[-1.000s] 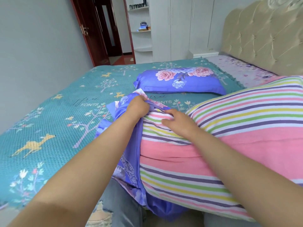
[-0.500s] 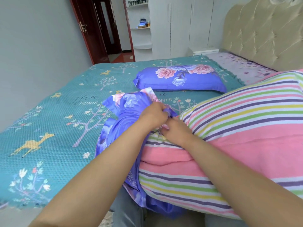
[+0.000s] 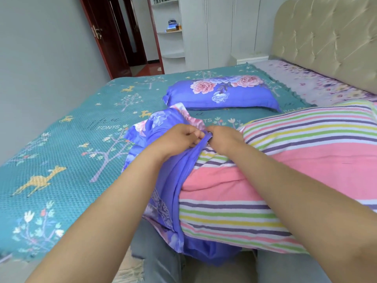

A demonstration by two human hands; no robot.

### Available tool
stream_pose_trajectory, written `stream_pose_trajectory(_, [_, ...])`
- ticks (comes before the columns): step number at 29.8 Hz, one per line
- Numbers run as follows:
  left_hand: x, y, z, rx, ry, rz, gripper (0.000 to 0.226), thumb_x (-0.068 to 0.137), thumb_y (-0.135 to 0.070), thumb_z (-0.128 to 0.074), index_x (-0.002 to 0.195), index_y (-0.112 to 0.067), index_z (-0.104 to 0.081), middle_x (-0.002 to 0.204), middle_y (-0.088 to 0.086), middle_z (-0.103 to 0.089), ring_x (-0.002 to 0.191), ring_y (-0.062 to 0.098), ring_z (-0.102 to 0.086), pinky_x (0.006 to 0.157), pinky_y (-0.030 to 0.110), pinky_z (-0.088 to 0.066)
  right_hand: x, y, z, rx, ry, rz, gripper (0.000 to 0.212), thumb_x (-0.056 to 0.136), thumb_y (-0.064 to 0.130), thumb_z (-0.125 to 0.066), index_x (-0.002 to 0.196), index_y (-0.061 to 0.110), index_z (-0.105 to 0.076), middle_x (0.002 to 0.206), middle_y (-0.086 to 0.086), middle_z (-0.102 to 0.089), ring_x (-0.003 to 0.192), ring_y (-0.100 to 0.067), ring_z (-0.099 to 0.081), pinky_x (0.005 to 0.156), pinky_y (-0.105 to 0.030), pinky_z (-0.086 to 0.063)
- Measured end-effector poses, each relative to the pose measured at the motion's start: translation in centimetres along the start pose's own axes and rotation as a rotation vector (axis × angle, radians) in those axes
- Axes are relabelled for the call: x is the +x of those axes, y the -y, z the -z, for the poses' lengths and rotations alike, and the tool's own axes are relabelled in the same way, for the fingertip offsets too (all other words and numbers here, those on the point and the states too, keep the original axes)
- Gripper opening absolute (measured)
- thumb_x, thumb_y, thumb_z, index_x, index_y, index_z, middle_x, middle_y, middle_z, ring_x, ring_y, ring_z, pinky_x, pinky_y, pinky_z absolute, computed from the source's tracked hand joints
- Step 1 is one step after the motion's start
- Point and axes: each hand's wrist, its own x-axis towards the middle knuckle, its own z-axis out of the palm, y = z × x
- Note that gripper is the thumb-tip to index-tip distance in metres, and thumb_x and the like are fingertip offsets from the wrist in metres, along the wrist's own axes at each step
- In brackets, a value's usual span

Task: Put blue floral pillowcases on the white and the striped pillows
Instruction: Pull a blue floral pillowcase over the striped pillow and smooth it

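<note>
A striped pillow (image 3: 285, 180) in pink, green, yellow and purple lies across my lap and the bed's near edge. Its left end sits inside the bunched opening of a blue floral pillowcase (image 3: 163, 180). My left hand (image 3: 179, 139) grips the case's upper hem with curled fingers. My right hand (image 3: 224, 139) pinches the same hem just beside it, at the pillow's far left corner. Farther back on the bed lies a second pillow (image 3: 222, 94), fully covered in a blue floral case.
The bed wears a teal spread (image 3: 61, 150) with deer and tree prints. A padded beige headboard (image 3: 326, 37) stands at the right. A white wardrobe (image 3: 220, 27) and an open dark red door (image 3: 106, 33) are at the back. A grey wall is at the left.
My hands came together at the pillow's far left corner. The blue case's hem has been drawn farther over the striped pillow's end, and the bunched fabric rose higher.
</note>
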Motion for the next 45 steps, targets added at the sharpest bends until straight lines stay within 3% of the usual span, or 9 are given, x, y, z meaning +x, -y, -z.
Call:
stream_pose_trajectory(4, [2.0, 0.3, 6.1, 0.503, -0.544, -0.182, 0.026, 0.095, -0.020, -0.049, 0.119, -0.019, -0.060, 0.120, -0.002, -0.062, 0.110, 0.017, -0.055, 0.093, 0.027, -0.040, -0.8, 1.1, -0.7, -0.038, -0.127, -0.012, 0.027, 0.092, 0.021, -0.042, 0.114, 0.024, -0.058, 0.115, -0.007, -0.064, 0.104, -0.030, -0.061, 0.079, -0.031, -0.044])
stream_pose_trajectory(8, [4.3, 1.9, 9.5, 0.729, -0.384, 0.022, 0.059, 0.093, -0.047, -0.047, 0.145, -0.024, -0.032, 0.154, 0.002, -0.028, 0.143, 0.025, -0.020, 0.116, 0.041, -0.018, -1.7, 1.1, -0.5, -0.114, -0.173, 0.068, 0.024, 0.091, 0.013, -0.042, 0.111, 0.015, -0.055, 0.113, -0.009, -0.063, 0.101, -0.031, -0.061, 0.071, -0.031, -0.040])
stream_pose_trajectory(13, [4.3, 3.7, 8.6, 0.465, -0.176, 0.149, 0.043, 0.092, -0.048, -0.050, 0.112, -0.012, -0.060, 0.112, 0.008, -0.064, 0.105, 0.025, -0.058, 0.088, 0.029, -0.040, -2.1, 0.9, 0.1, -0.099, -0.167, 0.070, 0.020, 0.092, 0.015, -0.042, 0.107, 0.012, -0.053, 0.112, -0.010, -0.062, 0.100, -0.032, -0.061, 0.072, -0.032, -0.040])
stream_pose_trajectory(20, [2.6, 7.8, 9.1, 0.342, -0.662, 0.000, 0.020, 0.096, -0.028, -0.049, 0.088, -0.010, -0.045, 0.073, 0.011, -0.048, 0.070, 0.026, -0.045, 0.063, 0.032, -0.031, 0.2, -1.4, 1.1, -0.176, -0.065, -0.057, 0.063, 0.091, 0.060, -0.026, 0.142, 0.024, -0.033, 0.145, -0.004, -0.039, 0.137, -0.023, -0.027, 0.114, -0.051, 0.000])
stream_pose_trajectory(25, [2.3, 8.5, 8.4, 0.227, -0.672, -0.127, 0.010, 0.095, -0.024, -0.052, 0.090, -0.016, -0.049, 0.071, -0.001, -0.045, 0.069, 0.019, -0.042, 0.065, 0.027, -0.031, 1.8, -1.9, 3.6, -0.125, 0.177, -0.056, 0.075, 0.087, 0.065, -0.036, 0.150, 0.031, -0.013, 0.150, -0.001, -0.036, 0.135, -0.026, -0.036, 0.108, -0.039, -0.031])
stream_pose_trajectory(33, [0.8, 7.7, 9.2, 0.054, -0.833, -0.266, 0.014, 0.096, -0.014, -0.050, 0.084, -0.020, -0.046, 0.062, -0.004, -0.040, 0.053, 0.000, -0.036, 0.056, 0.018, -0.032, 4.4, 2.6, 8.3, -0.307, 0.518, 0.142, 0.052, 0.095, 0.047, -0.043, 0.144, 0.035, -0.033, 0.152, 0.006, -0.030, 0.137, -0.019, -0.031, 0.110, -0.034, -0.024])
stream_pose_trajectory(38, [0.4, 7.7, 9.7, 0.012, -0.930, -0.307, 0.004, 0.095, -0.013, -0.050, 0.094, -0.011, -0.053, 0.071, -0.012, -0.048, 0.062, 0.000, -0.042, 0.067, 0.017, -0.037, 5.4, 3.6, 6.6, -0.106, 0.368, 0.236, 0.023, 0.096, 0.027, -0.046, 0.108, 0.017, -0.064, 0.115, -0.004, -0.060, 0.100, -0.023, -0.053, 0.088, -0.030, -0.041])
stream_pose_trajectory(42, [0.1, 7.1, 10.2, 0.043, -1.036, -0.298, 0.012, 0.095, -0.014, -0.050, 0.098, -0.005, -0.058, 0.071, -0.003, -0.051, 0.060, 0.000, -0.043, 0.062, 0.011, -0.035, 4.8, 3.6, 5.7, -0.014, 0.110, 0.248, 0.028, 0.097, 0.017, -0.039, 0.071, 0.017, -0.051, 0.084, -0.005, -0.050, 0.084, -0.025, -0.046, 0.067, -0.028, -0.032])
stream_pose_trajectory(45, [0.8, 6.9, 11.7, 0.082, -1.085, -0.120, 0.020, 0.096, -0.022, -0.049, 0.097, -0.004, -0.058, 0.067, 0.002, -0.050, 0.066, 0.019, -0.041, 0.058, 0.027, -0.031, 4.4, 4.2, 6.0, -0.170, -0.163, 0.275, 0.025, 0.099, 0.021, -0.034, 0.100, 0.016, -0.058, 0.099, -0.010, -0.059, 0.095, -0.032, -0.054, 0.067, -0.030, -0.033])
